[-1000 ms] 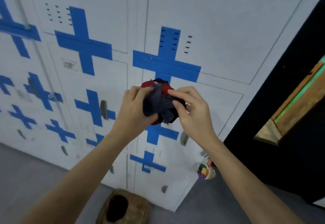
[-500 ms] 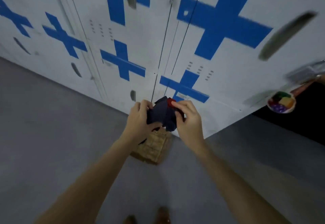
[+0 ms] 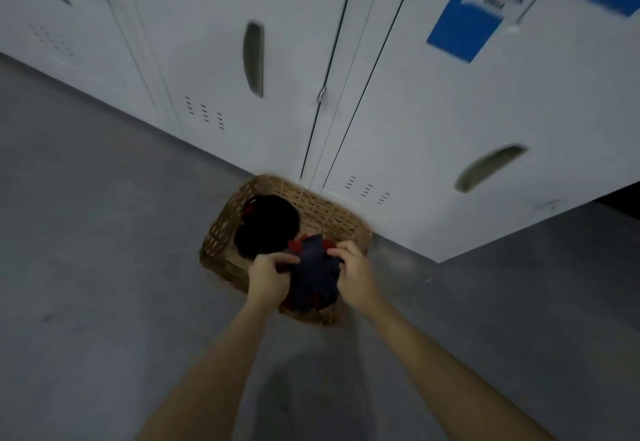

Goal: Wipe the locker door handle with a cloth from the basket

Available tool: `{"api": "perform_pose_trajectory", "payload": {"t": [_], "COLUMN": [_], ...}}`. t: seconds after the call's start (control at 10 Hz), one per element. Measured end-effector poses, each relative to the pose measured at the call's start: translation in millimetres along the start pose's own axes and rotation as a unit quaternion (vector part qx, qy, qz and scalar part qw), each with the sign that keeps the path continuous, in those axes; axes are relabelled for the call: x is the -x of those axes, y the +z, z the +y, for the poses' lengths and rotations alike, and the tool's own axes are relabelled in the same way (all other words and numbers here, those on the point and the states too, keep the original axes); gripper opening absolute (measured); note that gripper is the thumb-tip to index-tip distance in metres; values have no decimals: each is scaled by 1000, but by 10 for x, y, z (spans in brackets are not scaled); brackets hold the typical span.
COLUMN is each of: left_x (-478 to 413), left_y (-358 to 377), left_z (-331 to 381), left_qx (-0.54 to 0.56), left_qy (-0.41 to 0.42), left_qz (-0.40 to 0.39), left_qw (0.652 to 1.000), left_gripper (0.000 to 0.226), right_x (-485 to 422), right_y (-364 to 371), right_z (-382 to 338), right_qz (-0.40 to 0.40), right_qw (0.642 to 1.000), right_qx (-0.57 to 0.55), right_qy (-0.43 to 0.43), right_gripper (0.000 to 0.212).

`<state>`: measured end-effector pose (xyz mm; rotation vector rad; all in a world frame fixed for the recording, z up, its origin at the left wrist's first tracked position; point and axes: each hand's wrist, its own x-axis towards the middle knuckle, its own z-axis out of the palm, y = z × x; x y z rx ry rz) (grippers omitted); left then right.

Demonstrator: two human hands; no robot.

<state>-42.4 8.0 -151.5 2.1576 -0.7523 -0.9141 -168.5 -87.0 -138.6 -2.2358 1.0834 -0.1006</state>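
Both hands, left hand (image 3: 268, 276) and right hand (image 3: 353, 272), grasp a bunched cloth (image 3: 313, 279) over the basket (image 3: 322, 212); lockers (image 3: 398, 121) at twelve o'clock.

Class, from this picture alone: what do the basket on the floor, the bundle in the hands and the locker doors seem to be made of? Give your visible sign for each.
Basket: woven cane or wicker, going by its tan interlaced strips with gaps.
Bundle: soft cloth, dark blue with red, crumpled into folds.
Locker doors: probably painted sheet metal; smooth pale grey, punched vent slots, recessed handles.
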Motion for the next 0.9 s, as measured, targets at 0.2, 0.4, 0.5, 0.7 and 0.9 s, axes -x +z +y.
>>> {"api": "perform_pose_trajectory", "payload": {"t": [0.2, 0.4, 0.5, 0.7, 0.9], "left_x": [-538, -740, -678, -684, -631], "left_y": [301, 451, 562, 706, 431], "left_z": [-263, -455, -514, -526, -250], "left_qx": [-197, -296, -391, -481, -469], "left_qy": [128, 94, 126, 76, 84], "left_qz": [-71, -149, -168, -286, -276], "left_qw": [970, 939, 896, 826, 834], "left_gripper": [45, 60, 70, 65, 61], "right_x": [-478, -548, -483, -537, -460], "right_y": [334, 526, 607, 674, 420], "right_z": [500, 526, 503, 563, 426], "right_qz": [-114, -187, -155, -306, -318], "right_qw": [987, 941, 922, 879, 899], "right_qx": [113, 281, 351, 366, 296], "right_qy": [-22, 1, -46, 11, 48], "right_gripper": [30, 28, 41, 59, 64]}}
